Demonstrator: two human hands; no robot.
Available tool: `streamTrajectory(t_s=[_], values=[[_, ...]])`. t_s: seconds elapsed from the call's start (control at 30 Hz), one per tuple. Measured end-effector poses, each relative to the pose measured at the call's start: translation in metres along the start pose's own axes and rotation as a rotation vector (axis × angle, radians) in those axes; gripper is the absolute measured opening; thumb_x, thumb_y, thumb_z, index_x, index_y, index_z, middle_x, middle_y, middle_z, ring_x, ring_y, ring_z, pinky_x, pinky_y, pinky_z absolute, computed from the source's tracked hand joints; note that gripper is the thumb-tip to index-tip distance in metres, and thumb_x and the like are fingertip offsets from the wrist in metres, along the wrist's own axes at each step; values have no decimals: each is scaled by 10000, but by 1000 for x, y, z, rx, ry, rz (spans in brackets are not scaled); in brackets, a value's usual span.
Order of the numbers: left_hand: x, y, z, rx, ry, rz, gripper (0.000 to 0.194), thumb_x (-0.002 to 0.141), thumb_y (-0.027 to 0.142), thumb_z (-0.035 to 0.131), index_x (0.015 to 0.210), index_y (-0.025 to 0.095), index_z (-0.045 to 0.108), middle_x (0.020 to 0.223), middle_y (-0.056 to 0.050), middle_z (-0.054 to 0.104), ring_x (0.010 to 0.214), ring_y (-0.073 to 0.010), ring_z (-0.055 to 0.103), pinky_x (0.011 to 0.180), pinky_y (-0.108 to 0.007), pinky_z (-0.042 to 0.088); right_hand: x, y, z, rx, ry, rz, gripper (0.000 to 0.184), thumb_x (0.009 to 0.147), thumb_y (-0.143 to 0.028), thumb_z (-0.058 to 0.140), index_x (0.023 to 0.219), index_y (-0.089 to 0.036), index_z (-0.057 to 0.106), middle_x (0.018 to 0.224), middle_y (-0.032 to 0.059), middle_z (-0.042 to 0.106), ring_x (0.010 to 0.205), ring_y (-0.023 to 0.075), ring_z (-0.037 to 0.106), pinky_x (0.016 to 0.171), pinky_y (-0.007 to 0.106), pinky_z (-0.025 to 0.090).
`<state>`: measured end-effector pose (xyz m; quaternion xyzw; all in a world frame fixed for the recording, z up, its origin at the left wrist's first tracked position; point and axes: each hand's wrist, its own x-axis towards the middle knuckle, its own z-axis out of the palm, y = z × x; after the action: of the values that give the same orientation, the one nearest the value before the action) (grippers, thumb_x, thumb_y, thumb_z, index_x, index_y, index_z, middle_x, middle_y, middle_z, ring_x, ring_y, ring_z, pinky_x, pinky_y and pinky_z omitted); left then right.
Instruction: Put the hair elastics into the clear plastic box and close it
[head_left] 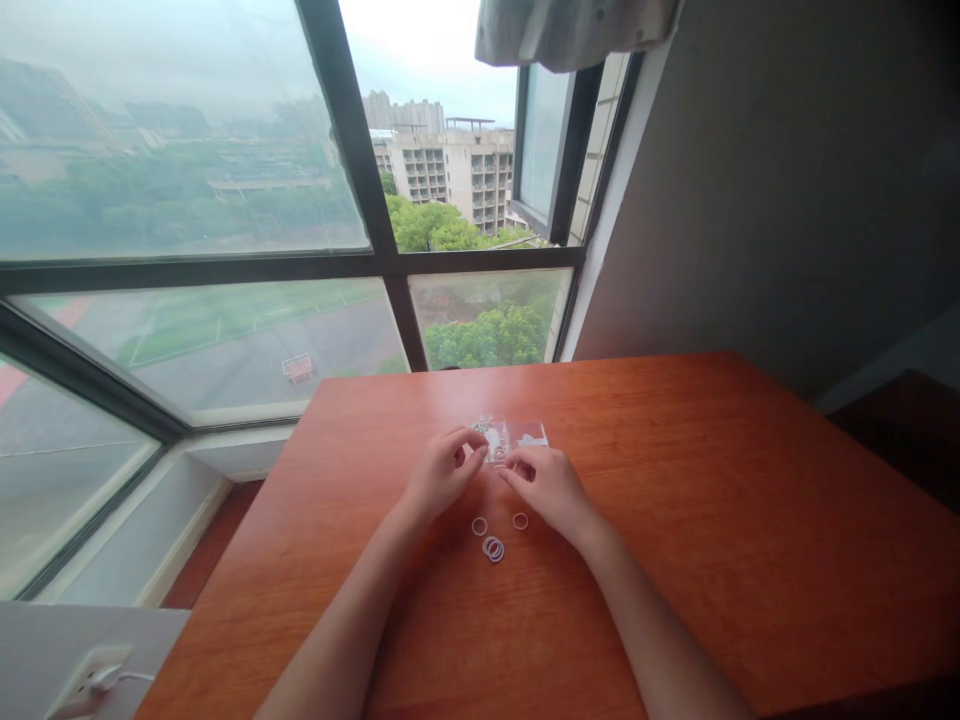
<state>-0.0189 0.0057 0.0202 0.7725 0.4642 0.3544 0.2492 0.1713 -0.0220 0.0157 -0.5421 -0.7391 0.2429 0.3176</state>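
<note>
My left hand [448,468] is closed, thumb and forefinger brought together at the left side of a small clear plastic box [512,436]. What those fingers hold, if anything, is too small to make out. On the other side, my right hand [551,484] pinches at the front of the box, and part of a thin pale ring [500,467] shows at its fingertips. Closer to me lie a single white ring [479,526], another pale ring [520,521] and a few overlapping whitish-purple rings [493,549]. Small dark and silvery bits [480,426] show at the box's left end.
The reddish-brown wooden table [697,520] reaches toward large windows with a dark frame [480,262]. A grey wall [750,200] stands to the right. At lower left a white plug [105,679] sits in a wall socket. A curtain edge [570,30] hangs at the top.
</note>
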Motion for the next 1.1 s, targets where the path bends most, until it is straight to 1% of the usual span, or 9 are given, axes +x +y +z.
streamTrajectory(t_s=[0.07,0.13,0.43,0.57,0.67,0.77,0.83,0.9,1.1], values=[[-1,5,2,-19,-82,24,133,864,225,546,849,166,663,760,-10,620,598,-92,470,575,-210,386,1,1,-2,34,44,8,129,840,-298,652,758,-203,682,615,-28,584,578,115,512,574,218,354],[-2,9,3,-33,-134,41,132,864,221,548,858,164,667,777,-17,623,609,-94,474,578,-213,386,2,2,-3,51,64,9,121,833,-294,657,755,-205,684,608,-30,579,571,116,511,562,216,350],[-3,12,4,-74,-157,63,125,858,185,539,840,161,660,755,-13,615,623,-94,489,582,-206,388,3,4,-4,27,110,23,103,822,-268,649,745,-206,678,624,-18,613,589,124,531,590,218,361],[-2,9,8,-46,-124,57,98,842,174,556,835,166,653,763,-9,618,620,-92,491,589,-207,393,2,3,-4,17,80,-10,87,821,-266,650,768,-204,681,649,-15,620,620,128,540,603,219,364],[-2,8,10,-16,-80,43,94,835,163,549,821,171,642,759,-3,617,618,-95,491,597,-214,395,2,3,-4,-16,58,15,83,824,-273,647,788,-210,687,663,-13,632,642,134,553,613,222,366],[-1,6,10,58,20,5,101,843,183,535,818,181,632,741,5,605,601,-102,474,590,-228,382,2,3,-5,-64,9,65,70,821,-255,638,797,-222,695,697,-7,659,669,142,576,621,226,369],[0,4,10,129,89,-20,100,842,198,536,835,190,635,775,1,612,615,-110,483,597,-239,381,1,1,-6,-97,-29,83,68,816,-235,633,792,-226,696,730,-3,679,694,147,591,631,230,371],[2,2,10,193,128,-43,100,839,214,543,850,200,642,829,-7,625,645,-121,509,611,-248,388,1,-1,-7,-119,-62,85,71,817,-227,628,789,-226,694,750,1,688,705,149,598,639,235,372],[5,-4,13,237,134,-65,103,844,235,552,863,227,653,895,-6,625,659,-126,546,615,-247,401,-1,-3,-5,-167,-92,82,87,832,-230,612,810,-226,696,767,8,690,733,155,607,658,244,377]])
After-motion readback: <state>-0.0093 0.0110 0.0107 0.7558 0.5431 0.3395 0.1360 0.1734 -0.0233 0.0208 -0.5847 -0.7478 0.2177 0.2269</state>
